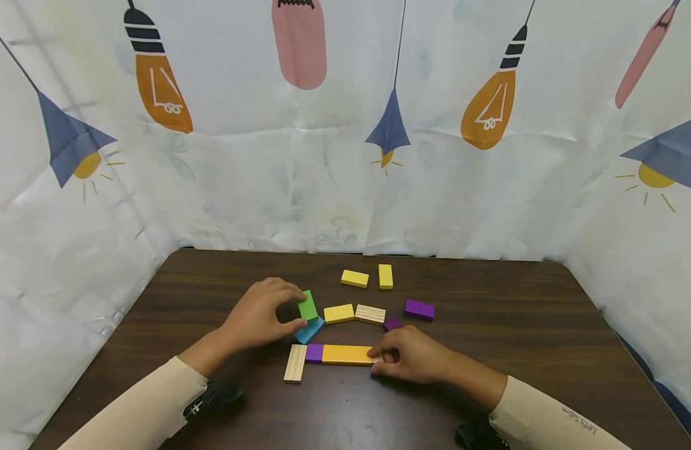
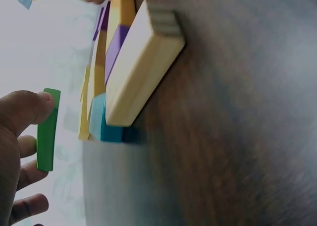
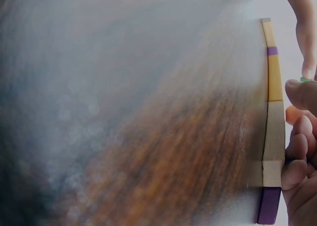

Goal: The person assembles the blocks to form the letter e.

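Observation:
A green block is pinched between the thumb and fingers of my left hand. It overlaps a blue block in the head view; the left wrist view shows the green block held upright. My right hand is over the right part of a block row, its fingers loosely bent and its fingertips close to an orange block. A plain wooden block of that row lies beneath this hand, mostly hidden in the head view. At the row's left end are a purple block and a slanted wooden block.
Behind the row lie a yellow block, a grooved wooden block and a dark purple block. Farther off are two yellow blocks and a purple block. A printed curtain hangs around the dark wooden table.

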Motion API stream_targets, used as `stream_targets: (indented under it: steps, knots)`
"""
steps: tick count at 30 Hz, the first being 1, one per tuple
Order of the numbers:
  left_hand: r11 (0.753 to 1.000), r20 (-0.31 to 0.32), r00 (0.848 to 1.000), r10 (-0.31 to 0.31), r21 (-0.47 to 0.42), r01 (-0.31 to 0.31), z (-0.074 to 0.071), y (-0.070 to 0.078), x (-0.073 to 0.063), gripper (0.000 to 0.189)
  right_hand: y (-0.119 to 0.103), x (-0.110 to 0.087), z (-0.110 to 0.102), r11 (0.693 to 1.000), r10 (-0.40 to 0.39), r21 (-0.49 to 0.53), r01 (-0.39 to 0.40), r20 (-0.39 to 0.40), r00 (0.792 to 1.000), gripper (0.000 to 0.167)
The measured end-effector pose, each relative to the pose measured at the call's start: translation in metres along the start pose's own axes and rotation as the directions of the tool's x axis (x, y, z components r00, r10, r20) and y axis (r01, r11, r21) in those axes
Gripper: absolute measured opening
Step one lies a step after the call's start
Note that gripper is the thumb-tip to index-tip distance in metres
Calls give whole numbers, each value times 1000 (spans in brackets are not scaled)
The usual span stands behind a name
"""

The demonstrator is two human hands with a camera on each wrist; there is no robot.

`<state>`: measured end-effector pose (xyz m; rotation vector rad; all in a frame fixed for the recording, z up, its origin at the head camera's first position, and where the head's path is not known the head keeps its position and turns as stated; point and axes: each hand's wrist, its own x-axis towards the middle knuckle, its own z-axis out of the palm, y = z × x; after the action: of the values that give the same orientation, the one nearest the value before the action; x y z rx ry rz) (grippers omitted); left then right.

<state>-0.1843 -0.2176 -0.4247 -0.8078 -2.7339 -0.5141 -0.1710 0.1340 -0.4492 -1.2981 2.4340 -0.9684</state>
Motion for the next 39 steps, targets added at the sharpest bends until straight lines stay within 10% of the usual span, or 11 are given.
stream_targets:
  steps: [39]
  knots:
    - [990, -8, 996, 83, -110, -84, 11, 44, -49, 39, 0, -1, 0, 1000, -7, -1, 7, -7, 1000, 23]
